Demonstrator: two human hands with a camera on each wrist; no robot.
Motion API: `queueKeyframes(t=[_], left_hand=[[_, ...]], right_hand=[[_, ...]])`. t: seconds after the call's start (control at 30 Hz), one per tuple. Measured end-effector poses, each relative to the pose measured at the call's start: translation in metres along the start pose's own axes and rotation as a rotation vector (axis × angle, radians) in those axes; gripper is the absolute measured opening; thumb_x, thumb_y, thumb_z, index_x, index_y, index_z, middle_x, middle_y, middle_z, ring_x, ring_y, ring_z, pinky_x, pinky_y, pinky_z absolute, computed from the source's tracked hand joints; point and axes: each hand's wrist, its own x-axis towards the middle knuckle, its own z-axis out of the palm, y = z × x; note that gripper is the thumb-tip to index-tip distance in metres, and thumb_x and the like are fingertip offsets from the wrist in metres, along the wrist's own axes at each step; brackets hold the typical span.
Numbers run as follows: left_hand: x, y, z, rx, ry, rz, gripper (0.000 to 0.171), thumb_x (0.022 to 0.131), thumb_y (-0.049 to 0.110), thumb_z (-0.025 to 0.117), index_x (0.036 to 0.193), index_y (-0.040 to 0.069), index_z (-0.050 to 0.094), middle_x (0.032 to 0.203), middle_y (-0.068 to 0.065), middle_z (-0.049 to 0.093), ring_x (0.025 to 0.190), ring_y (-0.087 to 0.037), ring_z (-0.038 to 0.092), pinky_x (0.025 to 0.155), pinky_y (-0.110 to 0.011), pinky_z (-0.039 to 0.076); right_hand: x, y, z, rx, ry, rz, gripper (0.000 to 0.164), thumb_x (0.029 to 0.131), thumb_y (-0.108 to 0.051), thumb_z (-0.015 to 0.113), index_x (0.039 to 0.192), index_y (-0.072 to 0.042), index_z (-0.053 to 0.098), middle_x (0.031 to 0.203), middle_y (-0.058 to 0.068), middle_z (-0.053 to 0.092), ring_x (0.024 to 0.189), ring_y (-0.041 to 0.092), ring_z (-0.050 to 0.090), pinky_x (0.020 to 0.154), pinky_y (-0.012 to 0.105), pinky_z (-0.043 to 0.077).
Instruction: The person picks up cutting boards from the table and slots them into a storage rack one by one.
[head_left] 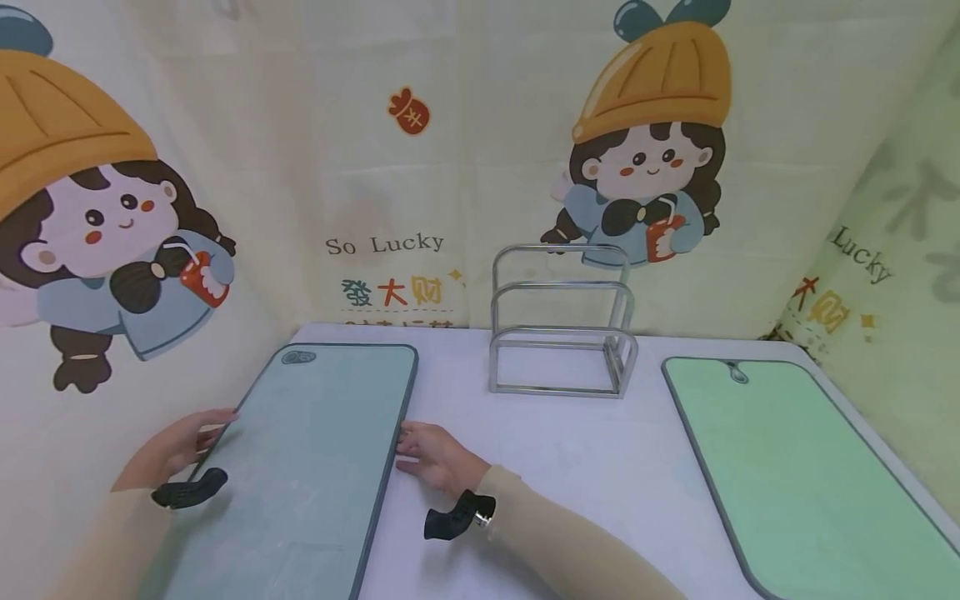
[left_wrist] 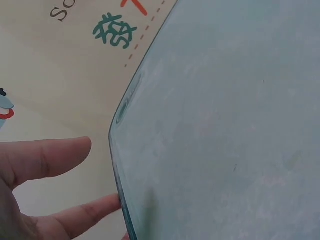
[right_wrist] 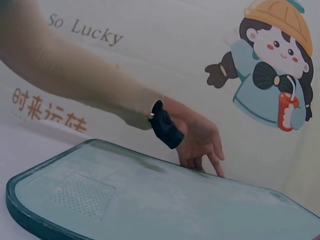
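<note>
A blue-grey cutting board (head_left: 300, 467) with dark edging lies on the left of the table, a slot (head_left: 298, 357) at its far corner. At its left edge is my left hand (head_left: 176, 446); in the left wrist view the thumb (left_wrist: 60, 155) stands apart from the board while a finger (left_wrist: 95, 210) touches its side. My right hand (head_left: 442, 458) touches the right edge with its fingertips, nothing curled around the board. Across the board in the right wrist view, a rough square patch (right_wrist: 84, 196) shows near one end, and the left hand (right_wrist: 200, 135) is at the far edge.
A metal wire rack (head_left: 558, 333) with upright loops stands at the back middle of the white table (head_left: 570, 450). On the right lies a green cutting board (head_left: 802, 475) with dark edging and a small hole. Printed curtains (head_left: 465, 167) hang behind and beside the table.
</note>
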Motion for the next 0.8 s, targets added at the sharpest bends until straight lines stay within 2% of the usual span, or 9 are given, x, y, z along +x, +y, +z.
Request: queueKeyframes(t=[0.07,0.17,0.23,0.27,0.4,0.5,0.6,0.67,0.8], left_hand=[[0.001,-0.001,-0.006,0.011,-0.015,0.008,0.069,0.097,0.04,0.042,0.143,-0.008,0.021,0.145,-0.034,0.006,0.134,-0.052,0.001,0.112,-0.065,0.012],[0.005,-0.005,-0.014,0.049,-0.011,0.038,0.058,0.098,0.039,0.042,0.137,-0.004,0.038,0.128,-0.022,0.042,0.134,-0.052,0.009,0.11,-0.063,0.022],[0.007,-0.006,-0.017,0.105,-0.01,0.064,0.056,0.1,0.036,0.039,0.138,-0.004,0.039,0.128,-0.024,0.048,0.135,-0.051,0.014,0.11,-0.06,0.026],[0.008,-0.007,-0.017,0.14,-0.005,0.073,0.057,0.1,0.035,0.039,0.14,-0.005,0.037,0.128,-0.026,0.049,0.134,-0.051,0.017,0.11,-0.059,0.029],[0.005,-0.012,-0.018,0.275,0.008,0.081,0.071,0.1,0.035,0.04,0.142,-0.015,0.013,0.147,-0.036,0.019,0.124,-0.048,0.039,0.104,-0.056,0.038],[0.001,-0.015,-0.02,0.283,0.02,0.057,0.073,0.098,0.034,0.047,0.14,-0.018,0.018,0.132,-0.035,0.044,0.103,-0.03,0.059,0.098,-0.052,0.045],[-0.001,-0.016,-0.02,0.243,0.023,0.036,0.074,0.095,0.033,0.054,0.137,-0.02,0.023,0.111,-0.016,0.064,0.092,-0.012,0.06,0.095,-0.049,0.049],[-0.002,-0.015,-0.02,0.227,0.014,0.034,0.077,0.094,0.034,0.056,0.137,-0.021,0.024,0.107,-0.01,0.066,0.09,-0.01,0.059,0.096,-0.05,0.048],[-0.002,-0.012,-0.018,0.289,-0.005,0.048,0.074,0.096,0.034,0.052,0.139,-0.018,0.022,0.127,-0.032,0.051,0.098,-0.018,0.06,0.099,-0.053,0.044]], right_hand=[[0.0,0.0,0.0,0.03,-0.029,0.001,0.059,0.084,0.014,0.038,0.142,0.009,0.029,0.142,0.025,0.04,0.129,0.032,0.044,0.11,0.053,0.032],[0.0,0.0,-0.001,0.065,-0.052,0.003,0.059,0.084,0.014,0.037,0.142,0.007,0.031,0.14,0.024,0.043,0.127,0.032,0.045,0.108,0.057,0.033],[0.001,0.0,-0.001,0.076,-0.056,-0.007,0.061,0.083,0.015,0.037,0.143,0.004,0.032,0.141,0.022,0.044,0.125,0.03,0.047,0.106,0.058,0.035],[0.001,0.0,-0.002,0.082,-0.049,-0.012,0.06,0.084,0.015,0.037,0.143,0.003,0.033,0.14,0.021,0.045,0.124,0.028,0.048,0.106,0.057,0.035],[0.002,0.0,-0.002,0.085,-0.007,-0.035,0.059,0.087,0.014,0.038,0.144,0.0,0.033,0.138,0.02,0.048,0.119,0.025,0.053,0.104,0.055,0.038],[0.002,0.001,-0.001,0.075,0.035,-0.04,0.055,0.088,0.012,0.04,0.142,0.005,0.032,0.139,0.023,0.047,0.117,0.024,0.053,0.103,0.053,0.041],[0.002,0.002,-0.001,0.062,0.058,-0.035,0.05,0.089,0.012,0.041,0.139,0.01,0.036,0.139,0.024,0.047,0.112,0.021,0.054,0.101,0.05,0.043],[0.002,0.002,-0.001,0.056,0.064,-0.03,0.048,0.088,0.013,0.041,0.136,0.01,0.04,0.136,0.023,0.05,0.108,0.02,0.056,0.1,0.049,0.044],[0.003,0.0,-0.002,0.064,0.064,-0.021,0.049,0.085,0.015,0.041,0.134,0.008,0.044,0.133,0.02,0.054,0.103,0.018,0.057,0.1,0.048,0.045]])
